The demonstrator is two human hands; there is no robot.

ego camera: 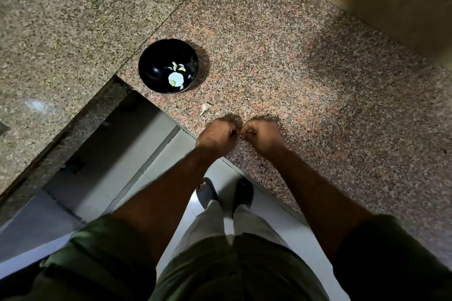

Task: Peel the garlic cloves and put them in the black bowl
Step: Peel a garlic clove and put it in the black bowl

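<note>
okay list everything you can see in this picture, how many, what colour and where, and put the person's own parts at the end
bowl: one, black, on the counter, up and left of the hands
garlic pieces: a few, pale, inside the bowl
garlic clove: one, whitish, unpeeled, on the counter between bowl and hands
counter: one, speckled pinkish-brown stone, L-shaped
floor: pale tiles, below the counter edge
sandals: two, dark, on the feet
left hand: one, fingers curled, meeting the right above the counter edge
right hand: one, fingers curled, pinching something small and pale against the left; too hidden to identify
</note>
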